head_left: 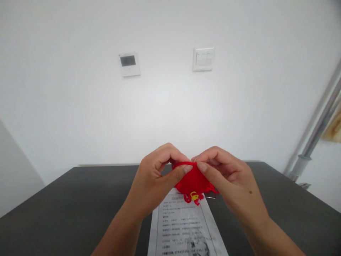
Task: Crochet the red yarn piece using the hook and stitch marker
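Both hands meet at a small red fabric piece (194, 180) held just above the table. Its upper edge is pinched between the thumb and fingers of my left hand (160, 174) and of my right hand (226, 174), the two thumbs nearly touching. Red threads hang at its right side. Below it show a yellow loop (195, 196) and small red and pink bits. A thin metal needle-like piece (210, 197) lies just right of these. Under the hands a printed paper sheet (181, 227) lies on the dark table.
The dark table (66, 213) reaches a white wall. On the wall are a panel with a dark screen (129, 64) and a white switch plate (203, 59). A grey metal pole (317, 133) leans at the right, beside a yellowish object (333, 129) at the edge.
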`<action>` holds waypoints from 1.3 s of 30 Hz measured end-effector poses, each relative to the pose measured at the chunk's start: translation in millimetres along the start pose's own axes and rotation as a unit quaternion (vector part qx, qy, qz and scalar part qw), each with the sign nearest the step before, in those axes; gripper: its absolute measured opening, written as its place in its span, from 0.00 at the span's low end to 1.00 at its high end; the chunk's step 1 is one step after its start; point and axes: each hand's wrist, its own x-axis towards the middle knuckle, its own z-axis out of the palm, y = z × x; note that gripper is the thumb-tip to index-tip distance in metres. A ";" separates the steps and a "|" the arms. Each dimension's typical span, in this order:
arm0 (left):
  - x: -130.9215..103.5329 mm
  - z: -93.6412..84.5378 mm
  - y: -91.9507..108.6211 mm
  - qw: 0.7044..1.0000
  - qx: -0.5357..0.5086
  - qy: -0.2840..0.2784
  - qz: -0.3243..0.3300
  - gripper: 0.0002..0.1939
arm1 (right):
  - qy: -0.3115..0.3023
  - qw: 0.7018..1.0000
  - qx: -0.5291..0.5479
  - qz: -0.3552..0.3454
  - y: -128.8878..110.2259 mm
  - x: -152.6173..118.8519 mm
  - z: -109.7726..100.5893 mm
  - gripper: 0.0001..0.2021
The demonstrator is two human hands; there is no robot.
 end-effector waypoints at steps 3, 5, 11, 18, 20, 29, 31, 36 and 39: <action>0.6 0.3 1.1 1.000 0.013 0.002 0.004 0.07 | -0.001 1.000 0.004 0.000 -0.3 -0.3 0.1 0.05; 0.8 0.6 1.5 1.000 0.020 0.001 0.006 0.07 | -0.001 1.000 -0.001 0.002 -0.5 0.0 -0.1 0.04; -0.1 1.7 3.1 1.000 0.027 -0.003 0.003 0.07 | 0.002 0.999 -0.032 -0.001 1.1 -1.3 -0.5 0.06; 2.4 1.4 0.2 1.000 0.003 0.010 -0.011 0.06 | 0.038 0.995 -0.084 -0.048 5.4 -2.1 0.8 0.06; 3.0 0.8 -1.4 1.000 -0.007 0.015 -0.008 0.05 | 0.042 0.994 -0.087 -0.058 6.2 -2.1 0.6 0.06; 3.2 1.1 -1.6 0.999 0.028 0.029 0.015 0.06 | 0.016 0.998 -0.047 -0.038 2.4 -1.0 0.5 0.07; 2.8 1.7 -0.9 0.999 0.038 0.032 0.017 0.06 | 0.017 0.998 -0.052 -0.038 1.6 -0.9 0.5 0.07; 2.0 2.2 0.2 0.998 0.043 0.031 0.017 0.06 | 0.018 0.997 -0.067 -0.040 2.1 -0.6 0.0 0.07; 3.1 2.3 -1.2 0.999 0.017 0.026 0.014 0.06 | 0.018 0.997 -0.069 -0.044 2.5 -0.1 -0.1 0.07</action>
